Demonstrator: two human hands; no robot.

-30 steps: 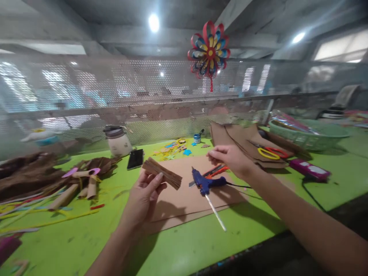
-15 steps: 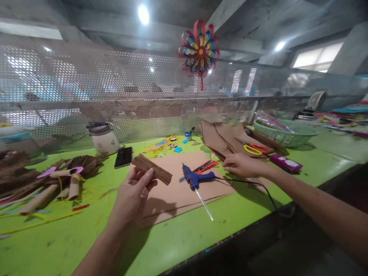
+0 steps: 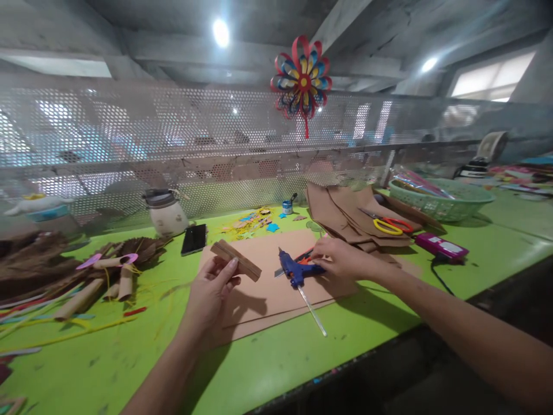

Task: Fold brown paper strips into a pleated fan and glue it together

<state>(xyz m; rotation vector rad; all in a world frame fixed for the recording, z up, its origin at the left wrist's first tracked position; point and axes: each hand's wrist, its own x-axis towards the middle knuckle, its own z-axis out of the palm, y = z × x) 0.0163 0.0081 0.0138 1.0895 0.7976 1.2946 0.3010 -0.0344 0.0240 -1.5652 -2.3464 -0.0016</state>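
Note:
My left hand [image 3: 216,282] pinches a folded strip of brown kraft paper [image 3: 237,260] between thumb and fingers, above the paper sheets. With curled fingers, my right hand [image 3: 339,257] is at the rear end of the blue hot glue gun [image 3: 296,270], its fingers covering the handle's end. A clear glue stick [image 3: 313,312] juts from the gun toward the table's front edge. Behind the gun lies an orange craft knife [image 3: 306,256], partly hidden by my right hand. Flat brown paper sheets [image 3: 276,302] are spread beneath these tools.
Left on the green table [image 3: 276,357] are brown paper rolls [image 3: 80,300] and coloured strips. A phone [image 3: 194,240] and a jug [image 3: 167,213] stand behind. To the right are stacked brown paper [image 3: 337,213], scissors [image 3: 386,225], a purple box [image 3: 441,246] and a green basket [image 3: 464,200].
My right hand has moved left from beside the brown paper stack to the glue gun's handle. My left hand still holds the folded paper strip. The view has shifted slightly.

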